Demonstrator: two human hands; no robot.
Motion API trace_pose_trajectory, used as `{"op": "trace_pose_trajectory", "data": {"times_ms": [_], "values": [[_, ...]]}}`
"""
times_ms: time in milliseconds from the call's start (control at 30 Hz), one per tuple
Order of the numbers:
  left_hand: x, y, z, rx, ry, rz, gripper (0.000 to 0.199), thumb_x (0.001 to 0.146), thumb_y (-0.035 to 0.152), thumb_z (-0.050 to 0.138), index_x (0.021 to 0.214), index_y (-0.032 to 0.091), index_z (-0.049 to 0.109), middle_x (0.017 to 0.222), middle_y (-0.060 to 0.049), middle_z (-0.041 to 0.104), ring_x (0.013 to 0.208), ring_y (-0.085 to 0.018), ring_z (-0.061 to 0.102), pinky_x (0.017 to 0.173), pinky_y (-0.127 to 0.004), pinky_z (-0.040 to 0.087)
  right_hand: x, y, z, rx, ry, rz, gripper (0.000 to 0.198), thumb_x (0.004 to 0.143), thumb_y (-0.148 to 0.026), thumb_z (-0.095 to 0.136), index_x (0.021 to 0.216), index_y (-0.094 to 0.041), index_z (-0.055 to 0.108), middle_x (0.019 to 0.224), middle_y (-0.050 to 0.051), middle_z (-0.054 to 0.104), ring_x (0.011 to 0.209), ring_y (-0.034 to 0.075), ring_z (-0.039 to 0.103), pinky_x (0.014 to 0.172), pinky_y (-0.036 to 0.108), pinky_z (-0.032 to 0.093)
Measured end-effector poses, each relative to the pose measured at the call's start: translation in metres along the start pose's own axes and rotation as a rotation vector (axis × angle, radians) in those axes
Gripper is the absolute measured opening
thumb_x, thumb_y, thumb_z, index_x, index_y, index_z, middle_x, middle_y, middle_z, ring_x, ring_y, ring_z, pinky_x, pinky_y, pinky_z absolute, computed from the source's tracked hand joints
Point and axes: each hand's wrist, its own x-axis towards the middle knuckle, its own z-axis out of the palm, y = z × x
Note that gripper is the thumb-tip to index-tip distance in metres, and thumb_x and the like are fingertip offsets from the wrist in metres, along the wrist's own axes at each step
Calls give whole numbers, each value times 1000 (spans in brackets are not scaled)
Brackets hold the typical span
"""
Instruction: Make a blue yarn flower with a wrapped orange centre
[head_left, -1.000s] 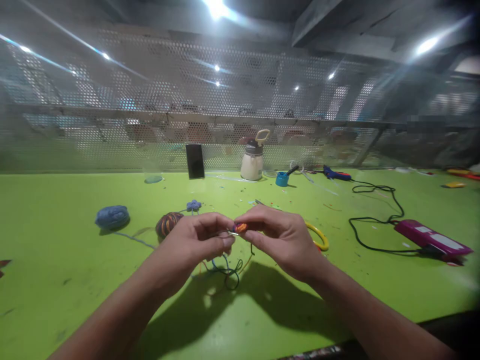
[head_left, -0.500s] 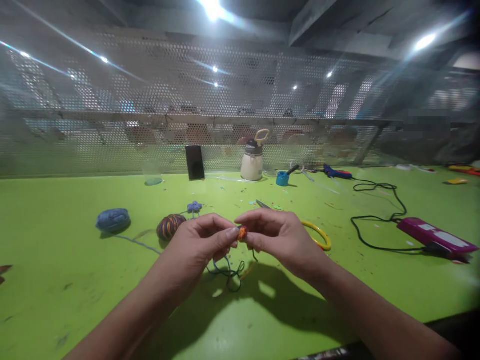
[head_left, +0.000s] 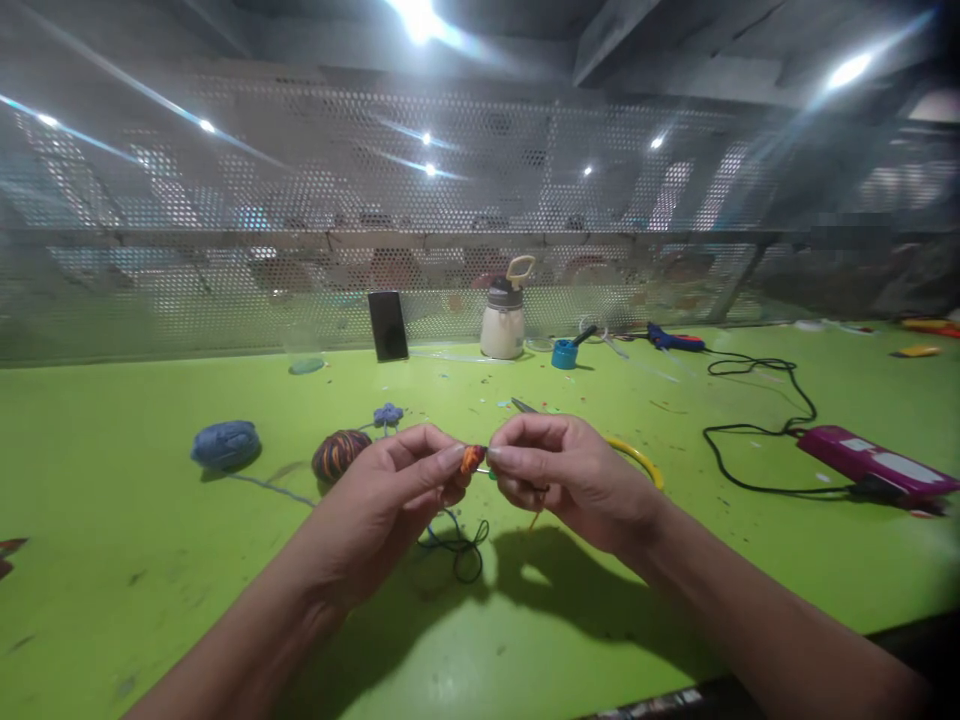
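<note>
My left hand (head_left: 416,475) is closed, thumb and forefinger pinching a small orange and dark-red crocheted piece (head_left: 472,459). Just right of it, my right hand (head_left: 566,465) pinches a dark yarn strand (head_left: 484,452) that comes off the piece. A thin pale shaft with a green part (head_left: 492,474) shows between the hands; its kind and what supports it are unclear. An orange and dark yarn ball (head_left: 341,456) lies beside my left wrist. Behind it rests a blue crocheted flower (head_left: 388,415). Dark loose yarn (head_left: 461,545) loops below the hands.
A blue yarn skein (head_left: 226,444) lies left. Yellow-handled scissors (head_left: 637,458) lie partly behind my right hand. A phone (head_left: 388,326), cream bottle (head_left: 502,325) and blue pot (head_left: 564,354) stand at the back. Right are a glue gun (head_left: 675,340) and magenta power strip (head_left: 874,463) with its cord.
My hands have drawn slightly apart. The right fingers have come off the crocheted piece onto the strand, and the piece has shifted a little left with my left hand. The green part has come into view.
</note>
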Motion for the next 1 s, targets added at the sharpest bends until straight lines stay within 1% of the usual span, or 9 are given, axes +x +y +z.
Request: {"op": "trace_pose_trajectory", "data": {"times_ms": [167,300,400,500,533,600,733,867,1000], "values": [[2,0,3,-58,45,60,25,77,25,78,62,13,63,67,-1,62,63,-8,48,63,-20,38,-1,2,0,-15,-23,-41,17,74,-27,80,72,-14,68,53,-3,56,47,6,43,47,23,30],[2,-1,4,-43,91,103,25,76,28,79,64,14,62,66,0,61,62,-8,48,62,-20,38,0,4,-4,-90,-22,-53,17,76,-27,79,73,-14,68,54,-4,56,47,6,43,47,22,33],[1,-2,4,54,130,155,26,79,32,77,65,16,60,63,2,58,61,-9,46,61,-21,37,-1,3,-5,-259,-27,-89,12,79,-25,76,83,-15,71,68,0,64,59,9,55,57,24,43],[-1,-3,3,222,145,210,28,83,36,72,67,17,58,64,3,55,62,-10,43,60,-22,35,-4,1,1,-474,-34,-224,23,81,-22,74,103,-18,70,98,7,70,90,17,64,80,33,50],[-1,-3,3,281,152,233,28,83,37,71,68,17,58,65,3,54,62,-10,43,60,-23,34,-5,2,3,-537,-19,-282,25,80,-22,74,105,-18,70,101,7,69,94,19,64,83,35,50],[-2,-4,3,378,166,265,28,84,37,71,69,17,59,64,3,53,62,-10,42,59,-24,33,-8,3,8,-622,53,-382,19,81,-22,74,99,-18,72,94,6,70,88,18,64,80,34,50],[-3,-5,6,329,142,228,27,84,39,70,70,17,61,65,3,56,63,-10,44,60,-24,35,-9,8,12,-498,144,-367,5,82,-22,72,86,-18,73,79,3,71,74,13,63,70,28,51],[-4,-5,10,98,110,126,26,81,35,74,67,17,61,68,1,63,66,-9,50,64,-22,39,-6,10,8,-286,117,-254,4,81,-22,75,85,-20,75,75,1,70,70,10,62,68,25,51],[-4,-3,15,21,120,102,28,79,33,77,65,16,61,66,2,64,65,-8,52,65,-20,40,-7,12,4,-215,96,-212,8,81,-26,76,85,-19,76,73,1,69,68,11,60,67,25,50]]}}
